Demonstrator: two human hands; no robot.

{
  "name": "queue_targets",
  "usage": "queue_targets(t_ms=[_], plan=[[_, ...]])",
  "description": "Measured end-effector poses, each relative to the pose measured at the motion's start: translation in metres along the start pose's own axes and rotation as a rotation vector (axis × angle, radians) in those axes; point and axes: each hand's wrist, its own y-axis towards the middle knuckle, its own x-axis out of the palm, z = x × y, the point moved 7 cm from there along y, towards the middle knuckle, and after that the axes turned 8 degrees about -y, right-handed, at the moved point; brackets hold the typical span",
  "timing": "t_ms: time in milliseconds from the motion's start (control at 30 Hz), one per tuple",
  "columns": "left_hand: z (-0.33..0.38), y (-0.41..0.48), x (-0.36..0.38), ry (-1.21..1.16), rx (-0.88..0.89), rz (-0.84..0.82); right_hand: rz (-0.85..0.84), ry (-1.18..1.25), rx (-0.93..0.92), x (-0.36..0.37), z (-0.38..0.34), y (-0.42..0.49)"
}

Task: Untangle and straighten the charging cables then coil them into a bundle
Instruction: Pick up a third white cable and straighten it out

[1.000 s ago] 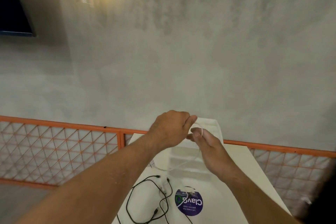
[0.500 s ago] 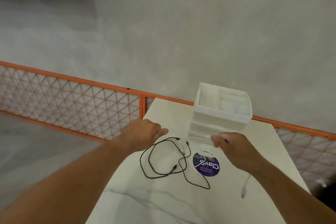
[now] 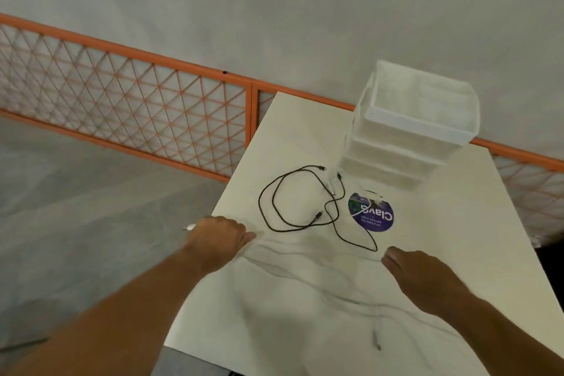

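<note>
Left hand [image 3: 216, 235]: fingers [image 3: 244, 236] curled tight round white cable [image 3: 189, 226], plug poking left past the desk's [image 3: 442, 223] left edge. Right hand [image 3: 424, 278]: fingertips [image 3: 389, 256] pressed together, apparently pinching the same cable; its run between the hands was too faint to trace. Axis, judged: left–right. Black cable [image 3: 318, 216]: loose loops, desk centre, untouched. Step, judged: straightening the white one. Next: pull taut, then coil.
</note>
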Motion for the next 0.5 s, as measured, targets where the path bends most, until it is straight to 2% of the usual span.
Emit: queue_targets(t_ms=[133, 300, 500], plan=[[-0.006, -0.007, 0.036, -0.05, 0.074, 0.144, -0.073, 0.035, -0.006, 0.03, -0.008, -0.007], [-0.015, -0.017, 0.049, -0.093, 0.019, 0.293, -0.133, 0.091, 0.042, 0.051, -0.015, -0.011], [-0.019, -0.02, 0.069, -0.184, -0.061, 0.271, -0.164, 0.106, 0.081, 0.056, -0.02, -0.009]])
